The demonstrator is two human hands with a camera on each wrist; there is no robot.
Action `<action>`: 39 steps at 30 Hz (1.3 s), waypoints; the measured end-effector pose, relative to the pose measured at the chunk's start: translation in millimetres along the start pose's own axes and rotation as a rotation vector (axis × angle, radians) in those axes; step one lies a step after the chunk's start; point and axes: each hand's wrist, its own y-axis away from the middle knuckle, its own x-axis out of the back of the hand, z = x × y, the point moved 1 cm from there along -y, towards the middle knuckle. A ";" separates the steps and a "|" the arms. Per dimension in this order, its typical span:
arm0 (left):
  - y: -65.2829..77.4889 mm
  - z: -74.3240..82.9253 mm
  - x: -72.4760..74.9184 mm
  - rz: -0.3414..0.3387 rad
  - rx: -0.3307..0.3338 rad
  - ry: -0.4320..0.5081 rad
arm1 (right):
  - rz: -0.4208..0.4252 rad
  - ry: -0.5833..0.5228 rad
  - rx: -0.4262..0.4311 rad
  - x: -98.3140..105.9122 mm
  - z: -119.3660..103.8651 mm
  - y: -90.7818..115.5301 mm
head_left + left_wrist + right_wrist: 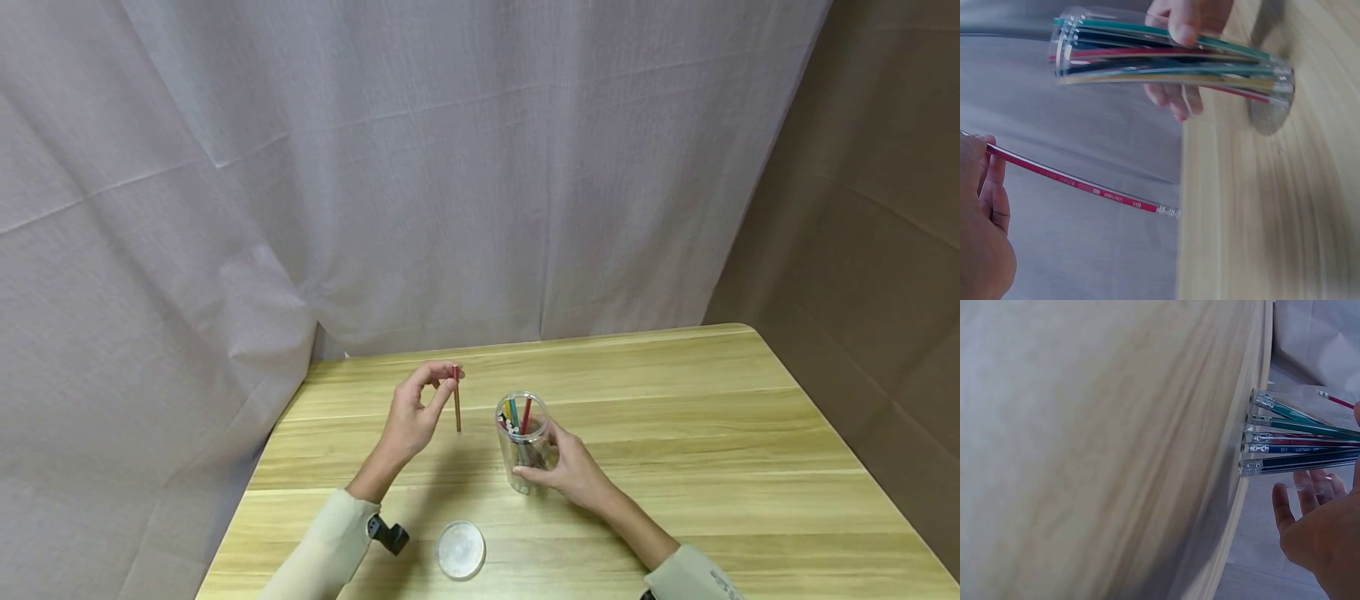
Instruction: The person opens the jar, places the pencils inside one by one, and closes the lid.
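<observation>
My left hand (412, 412) pinches a red pencil (1085, 185) near its upper end. The pencil hangs almost upright above the table, its metal-banded eraser end downward. To its right is a clear round jar (512, 465) with its mouth uncovered. Several pencils (1297, 440) in green, dark blue, red and yellow stand inside, eraser ends at the bottom. My right hand (573, 475) grips the jar's side, thumb in front and fingers behind it. The held pencil is apart from the jar.
A round clear lid (461, 550) lies flat on the wooden table (712, 467), near the front edge and below the jar. Grey cloth (450, 208) hangs behind the table and at the left, with a brownish cloth (862, 208) at the right.
</observation>
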 end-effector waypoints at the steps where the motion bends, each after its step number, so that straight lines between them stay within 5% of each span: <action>1: -0.7 2.2 0.3 0.003 0.003 0.007 | -0.002 -0.002 -0.005 -1.1 6.1 -0.9; 7: -4.9 12.1 2.5 0.036 0.003 0.068 | -0.006 -0.003 -0.023 -4.7 24.6 -4.1; 15: -6.6 -0.2 4.7 0.082 -0.019 0.197 | -0.006 -0.009 -0.022 -4.3 24.2 -3.7; 39: -19.5 43.6 8.8 0.139 -0.154 0.416 | 0.004 -0.001 0.000 -5.6 24.4 -3.7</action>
